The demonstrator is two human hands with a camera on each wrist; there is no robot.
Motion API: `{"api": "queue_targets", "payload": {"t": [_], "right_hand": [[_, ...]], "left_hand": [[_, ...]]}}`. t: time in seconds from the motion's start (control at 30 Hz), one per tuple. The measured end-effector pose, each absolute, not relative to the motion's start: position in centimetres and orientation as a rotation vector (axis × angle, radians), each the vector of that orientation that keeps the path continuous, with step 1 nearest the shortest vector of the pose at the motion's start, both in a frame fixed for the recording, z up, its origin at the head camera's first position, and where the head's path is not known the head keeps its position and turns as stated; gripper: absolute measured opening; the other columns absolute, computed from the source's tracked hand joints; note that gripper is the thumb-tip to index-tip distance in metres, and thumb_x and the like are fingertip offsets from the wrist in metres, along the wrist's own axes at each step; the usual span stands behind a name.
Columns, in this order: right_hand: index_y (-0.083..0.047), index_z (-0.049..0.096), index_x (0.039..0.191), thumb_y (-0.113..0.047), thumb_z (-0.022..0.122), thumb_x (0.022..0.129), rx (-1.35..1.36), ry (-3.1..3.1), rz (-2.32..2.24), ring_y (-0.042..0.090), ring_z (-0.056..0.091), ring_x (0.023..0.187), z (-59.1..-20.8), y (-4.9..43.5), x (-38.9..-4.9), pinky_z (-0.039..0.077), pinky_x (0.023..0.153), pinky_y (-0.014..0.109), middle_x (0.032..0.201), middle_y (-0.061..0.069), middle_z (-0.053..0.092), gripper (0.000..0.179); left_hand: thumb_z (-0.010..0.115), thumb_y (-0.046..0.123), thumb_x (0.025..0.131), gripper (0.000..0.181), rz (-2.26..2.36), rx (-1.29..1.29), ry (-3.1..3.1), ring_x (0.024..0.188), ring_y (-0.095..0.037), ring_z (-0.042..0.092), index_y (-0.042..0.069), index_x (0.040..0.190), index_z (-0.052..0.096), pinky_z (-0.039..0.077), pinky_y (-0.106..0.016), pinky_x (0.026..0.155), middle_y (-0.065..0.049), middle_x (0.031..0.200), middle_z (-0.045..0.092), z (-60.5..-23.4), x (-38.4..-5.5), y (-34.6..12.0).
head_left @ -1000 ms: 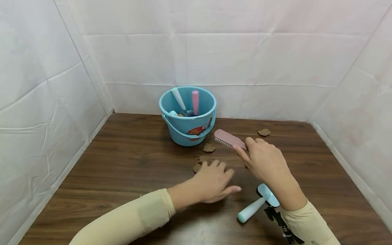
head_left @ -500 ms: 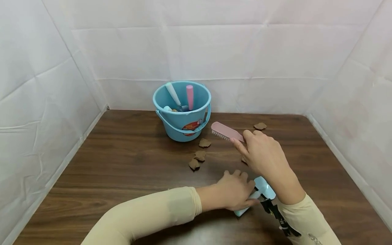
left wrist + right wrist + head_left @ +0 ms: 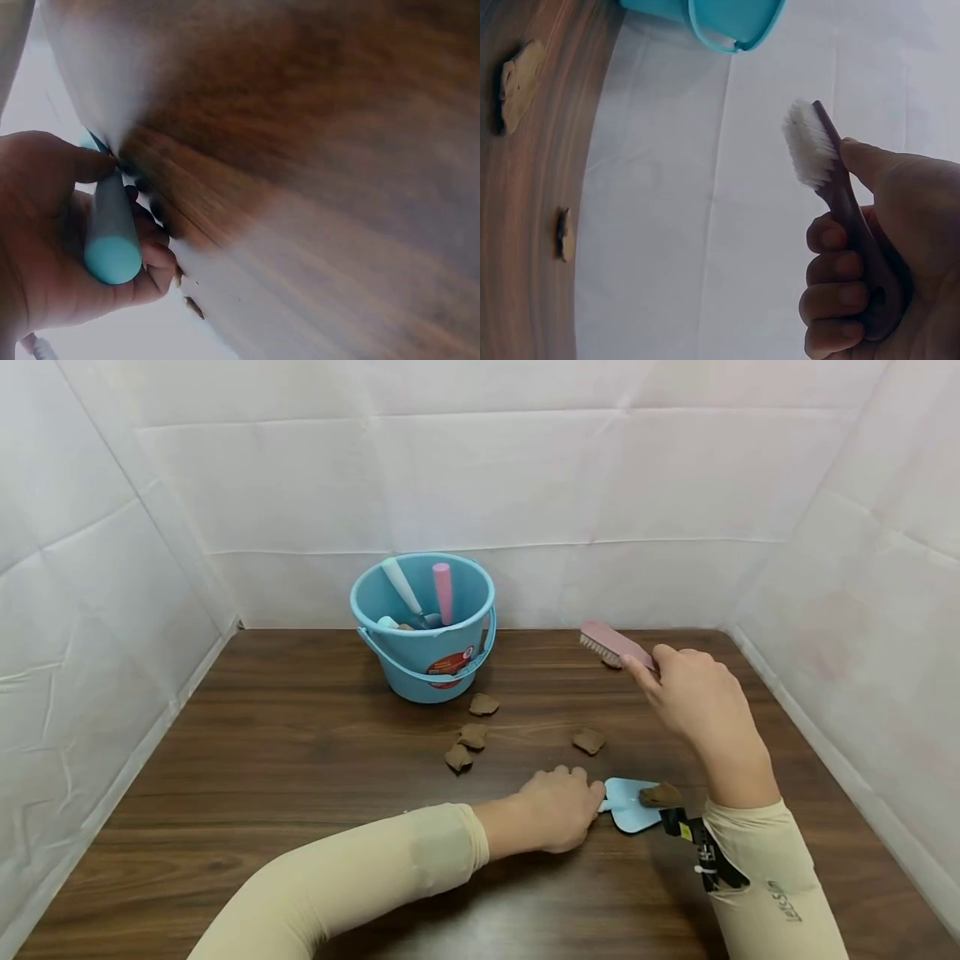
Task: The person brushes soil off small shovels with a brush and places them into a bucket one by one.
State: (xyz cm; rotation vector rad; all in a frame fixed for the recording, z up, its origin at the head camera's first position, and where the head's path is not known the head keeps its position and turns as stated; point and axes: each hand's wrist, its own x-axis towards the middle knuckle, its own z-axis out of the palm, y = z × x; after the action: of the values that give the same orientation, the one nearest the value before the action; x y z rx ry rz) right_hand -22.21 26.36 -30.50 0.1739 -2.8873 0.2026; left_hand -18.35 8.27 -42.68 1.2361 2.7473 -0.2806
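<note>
My left hand grips the pale handle of a small light blue shovel, its turquoise end showing in the left wrist view. The blade points right, low over the table. A flat brown shard-like piece overlaps the blade's right edge. To the right and farther back, my right hand holds a pink brush by its handle, raised above the table. In the right wrist view the fingers wrap the handle, the thumb lies along its back, and the white bristles face left.
A light blue bucket stands at the back with a white handle and a pink handle sticking up inside. Several brown pieces lie in front of it, and another piece lies farther right. White sheets enclose the wooden table.
My left hand has moved right, taken hold of the shovel's handle and turned its blade to the right. My right hand has carried the brush to the right and back.
</note>
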Motion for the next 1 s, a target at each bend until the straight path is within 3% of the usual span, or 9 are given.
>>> {"api": "queue_targets", "payload": {"t": [0.2, 0.47, 0.6, 0.73, 1.0], "right_hand": [[-0.001, 0.06, 0.102, -0.065, 0.028, 0.104, 0.195, -2.888, 0.221, 0.04, 0.061, 0.076, -30.8, 25.9, -22.6, 0.047, 0.062, 0.056, 0.08, 0.019, 0.06, 0.072], [-0.004, 0.057, 0.096, -0.061, 0.032, 0.105, 0.239, -2.879, 0.222, 0.038, 0.059, 0.074, -30.9, 25.2, -22.4, 0.044, 0.06, 0.052, 0.077, 0.015, 0.058, 0.063], [-0.003, 0.059, 0.101, -0.056, 0.036, 0.106, 0.28, -2.866, 0.189, 0.037, 0.061, 0.075, -31.2, 24.9, -21.8, 0.046, 0.06, 0.054, 0.08, 0.015, 0.06, 0.058], [-0.004, 0.059, 0.099, -0.052, 0.041, 0.107, 0.354, -2.82, 0.149, 0.036, 0.06, 0.071, -31.7, 24.0, -20.9, 0.048, 0.059, 0.056, 0.084, 0.014, 0.061, 0.051], [-0.013, 0.053, 0.083, -0.05, 0.057, 0.101, 0.47, -2.697, 0.089, 0.021, 0.046, 0.051, -33.8, 20.5, -18.0, 0.041, 0.045, 0.041, 0.07, 0.003, 0.047, 0.041]], "left_hand": [[0.042, 0.031, 0.107, 0.028, -0.2, 1.21, 2.756, 0.082, -0.015, 0.055, 0.017, 0.129, 0.052, 0.052, -0.029, 0.064, -0.002, 0.1, 0.056, -42.2, -19.1, 6.3], [0.038, 0.049, 0.108, 0.04, -0.183, 1.108, 3.036, 0.07, -0.018, 0.057, 0.013, 0.109, 0.055, 0.047, -0.031, 0.05, -0.003, 0.085, 0.056, -40.1, -20.8, 1.1], [0.045, 0.055, 0.104, 0.046, -0.262, 1.101, 3.256, 0.06, -0.019, 0.055, 0.013, 0.095, 0.058, 0.043, -0.031, 0.045, -0.003, 0.073, 0.054, -39.3, -21.5, -2.1], [0.051, 0.063, 0.098, 0.053, -0.39, 1.068, 3.437, 0.054, -0.018, 0.047, 0.012, 0.084, 0.056, 0.04, -0.03, 0.044, -0.003, 0.065, 0.047, -39.0, -21.8, -4.6], [0.052, 0.066, 0.096, 0.058, -0.382, 1.045, 3.583, 0.054, -0.019, 0.037, 0.012, 0.074, 0.049, 0.028, -0.031, 0.049, -0.003, 0.062, 0.036, -39.5, -21.1, -5.7]]}}
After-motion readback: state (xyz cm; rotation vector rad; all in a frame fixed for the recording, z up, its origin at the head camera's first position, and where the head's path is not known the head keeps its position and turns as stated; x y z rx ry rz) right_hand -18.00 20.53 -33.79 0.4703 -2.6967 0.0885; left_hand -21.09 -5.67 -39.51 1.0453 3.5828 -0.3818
